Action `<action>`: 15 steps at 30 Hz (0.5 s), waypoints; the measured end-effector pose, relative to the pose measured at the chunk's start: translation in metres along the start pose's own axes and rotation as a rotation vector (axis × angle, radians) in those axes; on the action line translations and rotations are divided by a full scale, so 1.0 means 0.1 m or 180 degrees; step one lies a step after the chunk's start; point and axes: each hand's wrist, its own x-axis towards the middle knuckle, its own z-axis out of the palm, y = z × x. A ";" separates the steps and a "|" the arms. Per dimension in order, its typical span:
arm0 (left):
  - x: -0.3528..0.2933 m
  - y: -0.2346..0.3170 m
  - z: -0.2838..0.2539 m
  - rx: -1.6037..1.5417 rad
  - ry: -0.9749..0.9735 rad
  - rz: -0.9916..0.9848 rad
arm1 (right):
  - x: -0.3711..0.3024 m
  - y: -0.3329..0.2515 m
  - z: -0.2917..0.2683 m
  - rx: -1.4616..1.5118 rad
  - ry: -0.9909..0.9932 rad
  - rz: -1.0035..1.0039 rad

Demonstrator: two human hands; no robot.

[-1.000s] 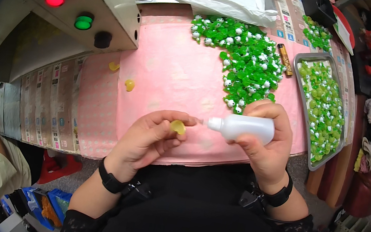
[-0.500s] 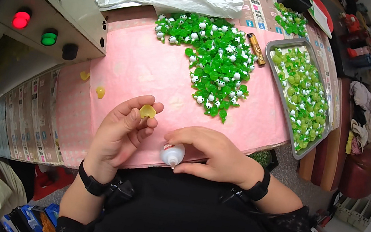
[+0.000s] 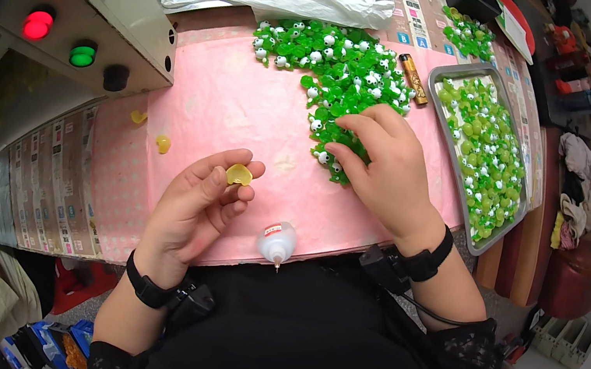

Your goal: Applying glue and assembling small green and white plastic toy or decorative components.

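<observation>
Now your right hand [image 3: 390, 165] has let go of the white bottle [image 3: 276, 242] — half a second ago its fingers were around it at the near edge of the table [image 3: 234, 106]. The bottle lies by itself at that edge, nozzle toward you, while the hand has swung away toward the right edge and is over the near end of the green-and-white pile [image 3: 356, 88]. Its thumb and forefinger are spread with nothing visible between them; you can't tell from this angle whether a fingertip touches a piece.

Your left hand [image 3: 197, 203] has barely shifted: it pinches the small yellow cup [image 3: 238, 175] between thumb and fingers, hollow side showing, raised above the near half of the table, left of the bottle. So, judging by this, the bottle's turn in the work looks paused — the cup is kept ready in one hand, and the other is free among the loose pieces.

Nothing else on the table seems disturbed. Two yellow pieces [image 3: 162, 144] lie toward its left edge, and the filled grey tray [image 3: 452, 158] sits along the right edge, beside the pile.
</observation>
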 end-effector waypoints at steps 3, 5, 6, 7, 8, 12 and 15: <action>-0.02 0.00 -0.01 0.0068 0.0078 0.0029 | -0.01 0.04 0.05 -0.0072 -0.0046 -0.0170; -0.03 0.00 -0.01 0.0078 0.0118 0.0066 | -0.02 0.01 0.03 0.0041 -0.0044 -0.0199; -0.04 0.00 -0.01 0.0092 0.0147 0.0088 | -0.02 -0.06 -0.02 0.0447 -0.0114 0.0217; -0.04 0.00 -0.01 0.0082 0.0181 0.0115 | -0.03 -0.12 -0.03 0.0850 -0.0191 0.0636; -0.02 0.00 0.00 0.0067 0.0126 0.0070 | -0.05 -0.16 -0.02 0.0860 -0.0205 0.0623; 0.02 -0.02 0.06 0.0107 0.0000 -0.0030 | -0.09 -0.31 0.05 0.2732 -0.0267 0.1456; 0.05 -0.03 0.11 0.0068 -0.0088 -0.0058 | -0.09 -0.39 0.12 0.3427 -0.0323 0.1650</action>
